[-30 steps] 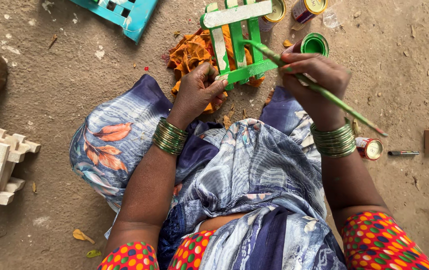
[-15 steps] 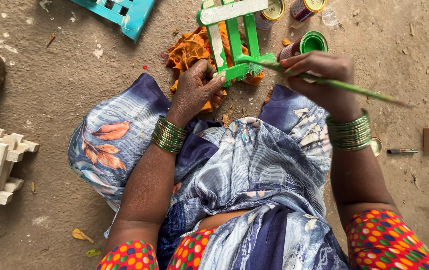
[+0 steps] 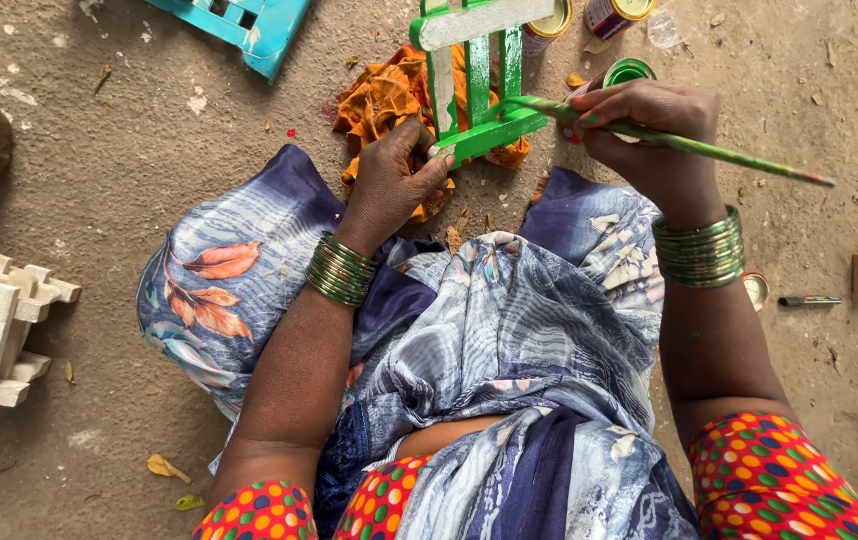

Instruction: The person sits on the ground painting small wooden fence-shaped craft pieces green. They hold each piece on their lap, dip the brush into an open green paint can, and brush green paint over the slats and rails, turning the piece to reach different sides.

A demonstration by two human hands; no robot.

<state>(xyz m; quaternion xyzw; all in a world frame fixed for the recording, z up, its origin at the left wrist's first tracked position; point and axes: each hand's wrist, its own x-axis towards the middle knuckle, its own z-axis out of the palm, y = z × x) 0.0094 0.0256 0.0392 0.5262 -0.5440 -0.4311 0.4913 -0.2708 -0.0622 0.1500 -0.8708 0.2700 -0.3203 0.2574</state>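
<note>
- The left hand (image 3: 394, 180) grips the lower rail of the small wooden rack (image 3: 479, 80), steadying it upright on the dirt floor (image 3: 129, 170) over an orange cloth (image 3: 384, 100).
- The right hand (image 3: 649, 125) is closed around a long paintbrush (image 3: 669, 142), tip on the green rail.
- The green paint tin (image 3: 629, 72) sits open just beside, within easy dipping reach.

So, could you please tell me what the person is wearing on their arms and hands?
Both forearms are bare. Each wrist carries a stack of thin green and gold bangles: left wrist, right wrist. Short sleeves are red with coloured dots. No gloves on the left hand or right hand.
</note>
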